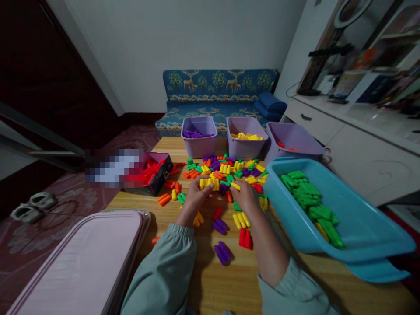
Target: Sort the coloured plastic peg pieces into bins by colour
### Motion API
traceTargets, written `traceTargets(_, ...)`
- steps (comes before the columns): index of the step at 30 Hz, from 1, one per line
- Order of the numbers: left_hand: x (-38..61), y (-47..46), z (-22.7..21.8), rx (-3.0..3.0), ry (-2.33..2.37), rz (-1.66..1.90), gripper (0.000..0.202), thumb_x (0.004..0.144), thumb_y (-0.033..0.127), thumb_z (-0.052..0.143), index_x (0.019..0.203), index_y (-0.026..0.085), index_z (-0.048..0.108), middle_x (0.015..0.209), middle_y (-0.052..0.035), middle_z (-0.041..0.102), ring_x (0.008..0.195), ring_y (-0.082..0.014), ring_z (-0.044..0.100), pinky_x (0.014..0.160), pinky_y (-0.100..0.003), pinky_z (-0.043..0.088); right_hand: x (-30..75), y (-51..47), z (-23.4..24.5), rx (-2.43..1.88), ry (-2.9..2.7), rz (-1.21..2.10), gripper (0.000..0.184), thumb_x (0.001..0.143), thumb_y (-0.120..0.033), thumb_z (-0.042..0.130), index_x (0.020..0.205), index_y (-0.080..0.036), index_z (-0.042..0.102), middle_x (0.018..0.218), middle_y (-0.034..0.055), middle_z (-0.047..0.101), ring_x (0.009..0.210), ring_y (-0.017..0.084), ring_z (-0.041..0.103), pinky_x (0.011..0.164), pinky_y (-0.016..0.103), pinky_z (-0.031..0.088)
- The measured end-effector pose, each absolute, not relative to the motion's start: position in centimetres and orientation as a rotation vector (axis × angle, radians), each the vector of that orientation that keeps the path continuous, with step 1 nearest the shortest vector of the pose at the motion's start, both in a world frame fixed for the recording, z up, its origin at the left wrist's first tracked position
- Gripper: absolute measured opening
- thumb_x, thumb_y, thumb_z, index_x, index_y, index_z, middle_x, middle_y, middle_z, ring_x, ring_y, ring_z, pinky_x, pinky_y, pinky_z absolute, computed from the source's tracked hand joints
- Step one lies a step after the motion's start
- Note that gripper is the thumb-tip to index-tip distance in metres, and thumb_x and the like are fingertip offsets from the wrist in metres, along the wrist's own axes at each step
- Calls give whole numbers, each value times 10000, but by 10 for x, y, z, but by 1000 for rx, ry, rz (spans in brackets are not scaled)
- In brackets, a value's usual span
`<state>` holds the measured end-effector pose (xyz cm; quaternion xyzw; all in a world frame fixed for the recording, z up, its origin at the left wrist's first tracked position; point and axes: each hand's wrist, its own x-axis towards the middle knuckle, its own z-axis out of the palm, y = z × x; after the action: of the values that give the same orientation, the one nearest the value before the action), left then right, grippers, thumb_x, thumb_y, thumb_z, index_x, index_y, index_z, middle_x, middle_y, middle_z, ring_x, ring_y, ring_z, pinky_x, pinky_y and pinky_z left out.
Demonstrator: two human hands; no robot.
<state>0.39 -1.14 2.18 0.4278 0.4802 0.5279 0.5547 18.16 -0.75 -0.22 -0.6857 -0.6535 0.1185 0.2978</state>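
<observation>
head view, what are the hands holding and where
Left hand grips a cluster of yellow pieces at its near edge; right hand touches a single yellow piece, grip unclear.

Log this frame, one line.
left hand: holds yellow row | right hand: pinches yellow piece | blue tub: green pieces

We note loose rounded plastic pegs (226, 168): yellow, purple, green, orange, red. At our left hand (193, 199), row of yellow pegs (210, 183). Three lilac plastic bins (246, 151). Light-blue plastic tub (361, 227), green pegs (308, 197) inside. Our sleeves (164, 271) pale grey-green. Blue fabric sofa (219, 87), deer-and-tree pattern. Wooden tabletop (229, 284) honey-brown, grained. Pale pink plastic lid (82, 258).
</observation>
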Motion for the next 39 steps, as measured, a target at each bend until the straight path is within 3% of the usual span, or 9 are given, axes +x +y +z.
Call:
traceTargets(4, 5, -12, 21, 1097, 1158, 1204, 523, 554, 405, 848, 923, 158, 572, 605, 47, 555, 507, -104, 514, 485, -224, 434, 171, -8, 6, -1678, -1659, 373, 201, 836, -240, 586, 989, -202, 709, 1004, 101, 731, 965, 250, 669, 872, 364, 492)
traceTargets(8, 7, -14, 22, 1112, 1133, 1188, 509, 608, 458, 812, 942, 146, 592, 635, 34, 565, 512, -99, 515, 480, -216, 423, 156, -13, 14, -1583, -1533, 729, 263, 888, -373, 494, 999, -215, 672, 571, 11, 636, 590, 208, 642, 607, 319, 485)
traceTargets(11, 7, -15, 23, 1112, 1118, 1203, 518, 639, 478, 786, 976, 130, 601, 651, 24, 581, 516, -97, 521, 476, -210, 415, 147, -16, 14, -1496, -1446, 976, 306, 888, -432, 461, 1005, -222, 650, 464, -30, 538, 423, 179, 555, 466, 292, 406)
traceTargets(16, 5, -12, 21, 1100, 1125, 1218, 552, 590, 411, 821, 1006, 123, 601, 632, 36, 582, 508, -95, 521, 484, -213, 429, 148, -15, 11, -1530, -1467, 887, 203, 816, -385, 563, 917, -230, 644, 497, -29, 545, 447, 167, 537, 492, 287, 398)
traceTargets(21, 1, -7, 12, 1045, 1152, 1263, 568, 601, 402, 828, 1039, 120, 601, 659, 19, 615, 535, -107, 558, 509, -221, 458, 154, -13, 16, -1621, -1410, 779, 162, 805, -363, 559, 830, -209, 602, 511, -37, 530, 461, 154, 515, 519, 278, 408)
traceTargets(25, 4, -10, 13, 942, 1036, 1273, 599, 700, 431, 776, 1186, 153, 566, 923, -60, 670, 763, -154, 651, 658, -266, 540, 148, -14, 18, -1479, -1251, 918, 280, 811, -413, 540, 961, -184, 599, 530, -38, 542, 466, 156, 526, 494, 271, 436)
traceTargets(29, 11, -13, 12, 994, 960, 1220, 680, 717, 427, 779, 1294, 179, 520, 1089, -95, 655, 908, -179, 652, 772, -284, 538, 139, -16, 19, -1445, -1273, 895, 337, 737, -264, 587, 1057, -169, 630, 768, 26, 673, 656, 175, 623, 625, 297, 515)
traceTargets(32, 14, -11, 6, 1076, 962, 1206, 679, 685, 415, 804, 1266, 176, 547, 993, -64, 671, 850, -165, 636, 758, -270, 514, 136, -18, 19, -1429, -1420, 847, 277, 735, -204, 552, 984, -188, 673, 824, 48, 694, 739, 192, 642, 691, 320, 522)
traceTargets(39, 5, -6, 1, 1073, 1073, 1265, 405, 719, 407, 733, 1040, 173, 656, 896, -33, 665, 707, -124, 583, 647, -232, 465, 138, -17, 12, -1439, -1508, 842, 218, 753, -283, 604, 947, -197, 655, 899, 65, 708, 832, 227, 668, 760, 364, 530)
